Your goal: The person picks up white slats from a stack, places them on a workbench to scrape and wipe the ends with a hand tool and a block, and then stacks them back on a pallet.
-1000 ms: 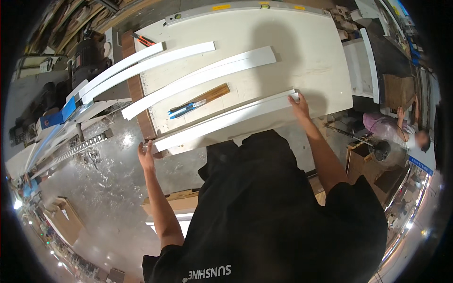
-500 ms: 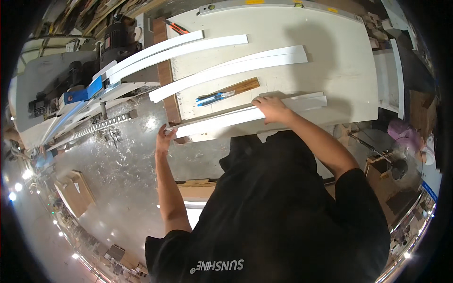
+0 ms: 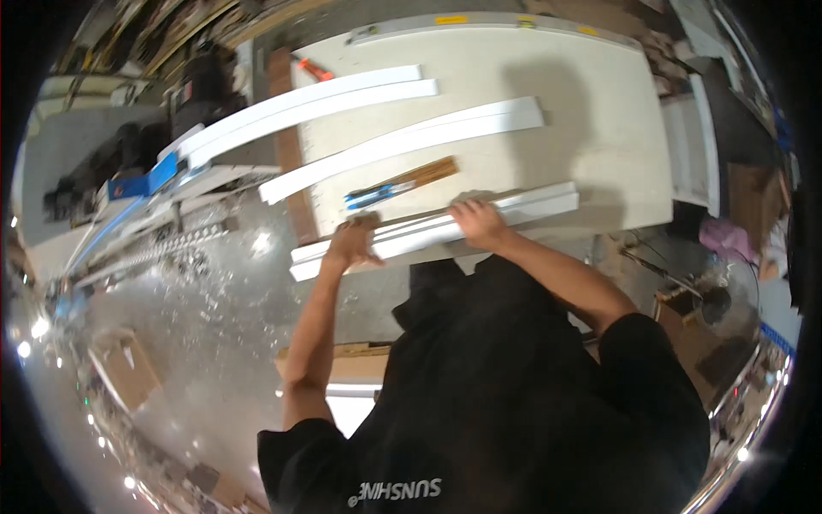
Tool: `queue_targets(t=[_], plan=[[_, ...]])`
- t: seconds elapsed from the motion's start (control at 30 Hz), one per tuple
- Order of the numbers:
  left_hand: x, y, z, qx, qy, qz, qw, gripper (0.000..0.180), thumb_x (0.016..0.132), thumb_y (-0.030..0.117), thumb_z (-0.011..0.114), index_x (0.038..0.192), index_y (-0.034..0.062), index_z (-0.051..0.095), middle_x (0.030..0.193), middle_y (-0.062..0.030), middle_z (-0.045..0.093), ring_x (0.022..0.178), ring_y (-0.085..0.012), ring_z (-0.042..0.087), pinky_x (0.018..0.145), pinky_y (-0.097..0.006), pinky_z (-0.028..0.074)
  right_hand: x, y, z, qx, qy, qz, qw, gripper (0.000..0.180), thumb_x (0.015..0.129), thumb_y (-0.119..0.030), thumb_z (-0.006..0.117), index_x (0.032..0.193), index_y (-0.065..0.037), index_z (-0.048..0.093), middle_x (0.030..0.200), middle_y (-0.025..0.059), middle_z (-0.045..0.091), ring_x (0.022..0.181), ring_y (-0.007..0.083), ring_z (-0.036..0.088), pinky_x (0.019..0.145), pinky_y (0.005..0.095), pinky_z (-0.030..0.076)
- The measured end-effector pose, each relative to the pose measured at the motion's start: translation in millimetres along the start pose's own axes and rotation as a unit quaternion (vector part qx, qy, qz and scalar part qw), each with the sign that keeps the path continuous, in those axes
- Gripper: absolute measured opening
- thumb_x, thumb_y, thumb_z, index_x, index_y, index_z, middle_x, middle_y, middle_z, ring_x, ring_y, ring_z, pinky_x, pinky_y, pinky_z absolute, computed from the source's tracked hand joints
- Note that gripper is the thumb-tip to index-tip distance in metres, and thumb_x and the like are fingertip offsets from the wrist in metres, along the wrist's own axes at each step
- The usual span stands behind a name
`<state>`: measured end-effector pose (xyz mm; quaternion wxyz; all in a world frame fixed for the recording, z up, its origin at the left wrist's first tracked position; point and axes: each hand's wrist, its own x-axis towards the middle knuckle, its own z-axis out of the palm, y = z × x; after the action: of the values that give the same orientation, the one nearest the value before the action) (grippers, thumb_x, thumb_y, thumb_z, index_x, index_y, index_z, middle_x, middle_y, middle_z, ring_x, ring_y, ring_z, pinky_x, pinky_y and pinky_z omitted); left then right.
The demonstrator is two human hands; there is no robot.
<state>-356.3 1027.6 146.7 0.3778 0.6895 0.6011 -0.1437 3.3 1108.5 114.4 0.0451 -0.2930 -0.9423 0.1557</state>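
Hands: the left hand [image 3: 355,242] and the right hand [image 3: 479,223] both rest on the nearest white trim strip [image 3: 522,210], near its middle and a little apart from each other
Left grip: fingers curled down over the strip's near edge, closed on it
Right grip: palm and fingers pressed flat over the strip's top, holding it against the table [image 3: 599,103]
Strip position: it lies along the table's near edge, its left end reaching past the table's left corner over the floor [image 3: 197,343]
Beside it: a wooden-handled tool with a blue end [image 3: 401,182] lies just beyond the held strip, between it and the next white strip [image 3: 411,141]
Farther back: two more long white strips [image 3: 300,107] lie side by side, overhanging the table's left side
Left of the table: a machine with a blue part [image 3: 141,184] stands there, pale scraps scattered on the floor below it
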Motion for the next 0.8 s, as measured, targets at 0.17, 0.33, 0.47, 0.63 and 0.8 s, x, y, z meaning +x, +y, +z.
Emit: queue_targets(t=[0.17, 0.33, 0.47, 0.63, 0.8], plan=[[-7.3, 17.6, -13.3, 0.042, -0.051, -0.057, 0.996, 0.106, 0.057, 0.049, 0.099, 0.146, 0.0085, 0.059, 0.147, -0.0166, 0.061, 0.142, -0.039, 0.052, 0.12, -0.053, 0.04, -5.1, -9.6, -5.8, -0.052, 0.108, -0.006, 0.993, 0.034, 0.086, -0.012, 0.064, 0.119, -0.008, 0.07, 0.116, 0.0097, 0.067, 0.111, 0.0274, 0.064, 0.096, 0.0406, 0.051], [-11.6, 42.1, 2.8, -0.009, 0.157, -0.042, 0.987, 0.076, 0.065, 0.031, 0.099, 0.126, 0.0032, 0.064, 0.126, -0.0171, 0.061, 0.12, -0.0402, 0.058, 0.104, -0.049, 0.051, -8.9, -1.0, -20.6, -0.039, 0.11, 0.079, 0.99, 0.035, 0.09, -0.011, 0.06, 0.122, -0.005, 0.07, 0.117, 0.0114, 0.067, 0.113, 0.0287, 0.063, 0.104, 0.0424, 0.048], [-4.8, 42.8, 31.2, 0.02, 0.293, -0.024, 0.956, 0.072, 0.068, 0.034, 0.098, 0.123, 0.0037, 0.063, 0.128, -0.0174, 0.061, 0.119, -0.0402, 0.058, 0.104, -0.051, 0.049, -34.6, 38.9, -25.8, 0.035, 0.048, 0.122, 0.991, 0.045, 0.082, -0.012, 0.072, 0.125, -0.004, 0.068, 0.125, 0.0121, 0.066, 0.118, 0.0308, 0.061, 0.109, 0.0455, 0.045], [-1.4, 36.7, 23.8, 0.016, 0.272, 0.011, 0.962, 0.074, 0.076, 0.048, 0.091, 0.131, 0.0059, 0.065, 0.133, -0.0177, 0.061, 0.124, -0.0417, 0.057, 0.109, -0.054, 0.045, -48.7, 51.8, -25.5, 0.068, 0.064, 0.102, 0.99, 0.057, 0.073, -0.01, 0.083, 0.127, -0.006, 0.066, 0.128, 0.0111, 0.063, 0.125, 0.0312, 0.057, 0.111, 0.0441, 0.042], [47.2, 48.5, -36.1, 0.006, 0.379, 0.054, 0.924, 0.068, 0.088, 0.049, 0.081, 0.134, 0.0019, 0.063, 0.135, -0.0209, 0.063, 0.126, -0.0444, 0.056, 0.111, -0.054, 0.042, -49.6, 49.9, -20.4, -0.017, 0.035, 0.112, 0.993, 0.062, 0.073, -0.016, 0.086, 0.129, -0.005, 0.064, 0.128, 0.0128, 0.061, 0.124, 0.0323, 0.056, 0.11, 0.046, 0.042]])
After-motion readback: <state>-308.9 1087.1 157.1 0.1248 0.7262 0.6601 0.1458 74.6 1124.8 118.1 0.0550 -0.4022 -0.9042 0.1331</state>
